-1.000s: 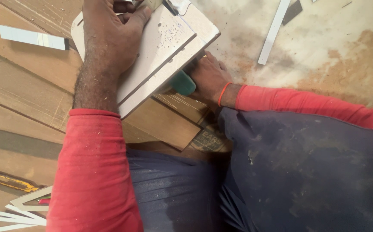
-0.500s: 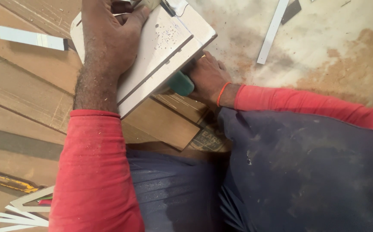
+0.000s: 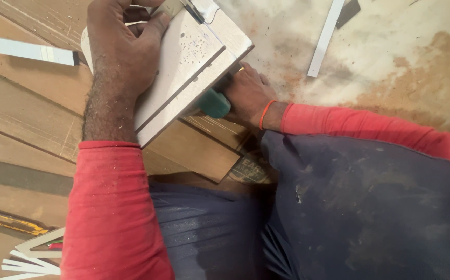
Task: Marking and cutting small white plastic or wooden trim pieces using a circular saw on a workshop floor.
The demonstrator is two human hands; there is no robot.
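One printed label [image 3: 249, 170] shows, on the end of a dark wooden board lying on the floor just below the right wrist, beside the dark blue trousers. It is a dark patch with pale block lettering, tilted and partly hidden. No packages, signs or screens are in view.

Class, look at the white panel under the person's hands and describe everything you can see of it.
The white panel is a flat, rigid board, apparently laminated, with a dark thin edge. A straight groove runs across its face, and small dark specks dot the surface. It lies tilted across brown wooden boards, one corner pointing toward the dusty floor. The left hand presses flat on its top. The right hand holds a teal-handled tool against its lower edge; the tool's working end is hidden.
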